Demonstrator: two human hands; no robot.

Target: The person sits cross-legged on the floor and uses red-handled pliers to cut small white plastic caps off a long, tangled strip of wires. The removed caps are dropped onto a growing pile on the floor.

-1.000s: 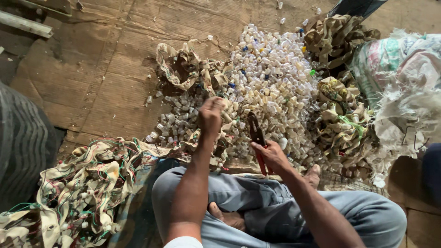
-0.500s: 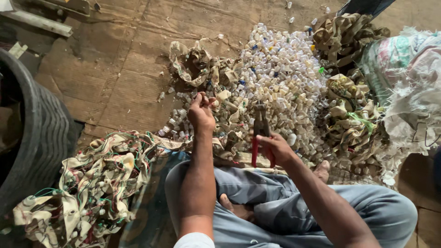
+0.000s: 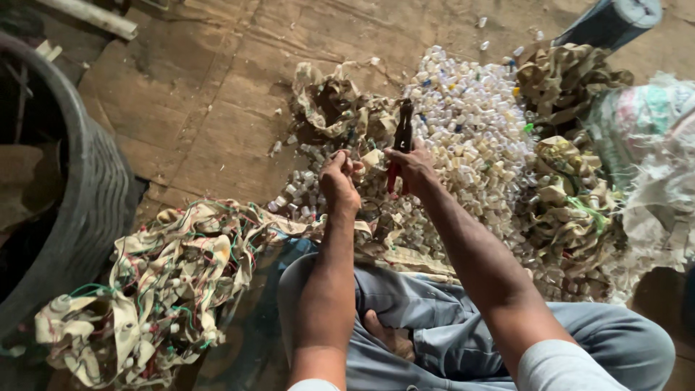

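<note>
The right hand [image 3: 413, 165] is clamped on red-handled pliers [image 3: 400, 141], nose up, above the pile of small white caps [image 3: 478, 137]; the left hand [image 3: 339, 177] pinches a small piece just beside them; holding that piece steady near the nose would likely help.

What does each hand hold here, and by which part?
The right hand grips red-handled pliers by the handles, jaws pointing away. The left hand pinches something small at its fingers; what it is cannot be told.

Rough worn wooden floor [image 3: 217, 108], matt cloth strips [image 3: 166, 282], small plastic caps [image 3: 470, 137]
</note>
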